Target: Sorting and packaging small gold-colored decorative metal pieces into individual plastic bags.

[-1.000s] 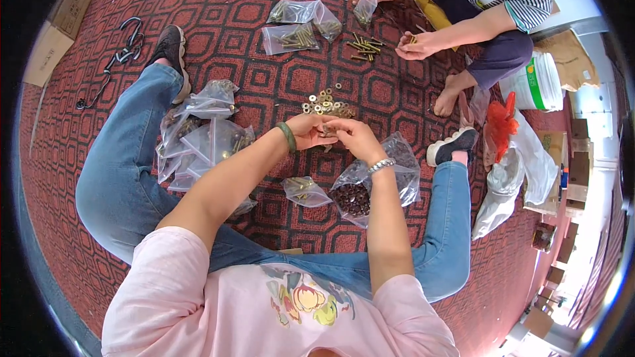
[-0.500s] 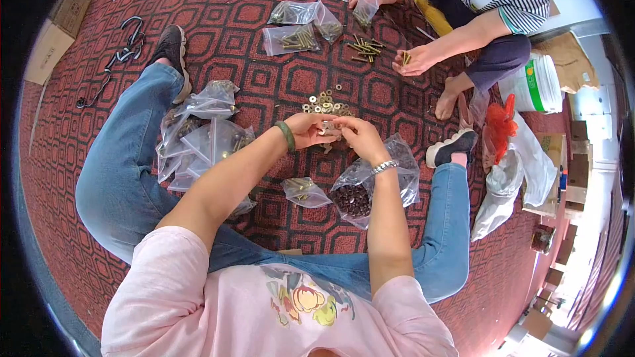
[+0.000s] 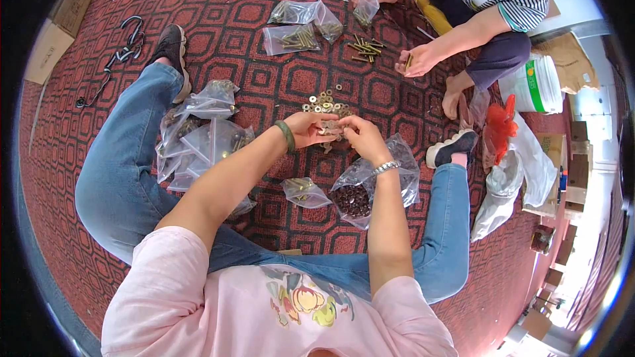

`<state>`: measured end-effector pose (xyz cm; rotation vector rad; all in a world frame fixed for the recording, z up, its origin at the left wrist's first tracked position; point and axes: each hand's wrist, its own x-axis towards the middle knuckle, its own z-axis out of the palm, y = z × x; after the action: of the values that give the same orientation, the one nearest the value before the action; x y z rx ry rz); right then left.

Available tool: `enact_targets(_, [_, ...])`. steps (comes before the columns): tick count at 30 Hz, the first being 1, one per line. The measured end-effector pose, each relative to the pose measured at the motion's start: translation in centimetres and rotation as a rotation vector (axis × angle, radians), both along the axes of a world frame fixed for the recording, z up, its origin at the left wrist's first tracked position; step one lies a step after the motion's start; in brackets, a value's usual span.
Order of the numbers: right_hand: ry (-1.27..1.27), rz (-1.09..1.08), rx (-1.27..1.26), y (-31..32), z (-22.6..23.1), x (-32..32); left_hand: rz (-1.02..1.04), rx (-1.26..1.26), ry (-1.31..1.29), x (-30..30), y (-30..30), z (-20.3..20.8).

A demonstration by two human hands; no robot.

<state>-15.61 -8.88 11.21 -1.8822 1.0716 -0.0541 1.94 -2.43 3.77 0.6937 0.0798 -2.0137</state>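
both hands, left hand [image 3: 305,129] and right hand [image 3: 360,135], meet fingertip to fingertip, each grip pinched on small washers [image 3: 329,128].

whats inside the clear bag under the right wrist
The clear bag holds a heap of small dark metal parts at its lower end. Their exact kind is too small to tell, and the right hand and forearm cover the bag's upper part.
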Motion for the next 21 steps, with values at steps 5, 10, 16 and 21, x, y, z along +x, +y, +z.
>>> enact_targets(5, [0.002, 0.058, 0.050, 0.0, -0.3, 0.0, 0.004, 0.014, 0.002, 0.2, -0.1, -0.7])
enact_targets(10, [-0.045, 0.040, 0.065, 0.4, -0.7, 0.4, 0.010, 0.035, 0.002, 0.1, -0.2, -0.3])
enact_targets(16, [-0.045, -0.018, 0.048, 0.5, -0.1, 0.7, -0.004, 0.012, 0.001, 0.2, -0.1, 0.2])
enact_targets(21, [-0.018, -0.027, 0.029, 0.4, -0.4, 0.5, -0.011, 0.001, -0.010, 0.1, -0.1, 0.6])
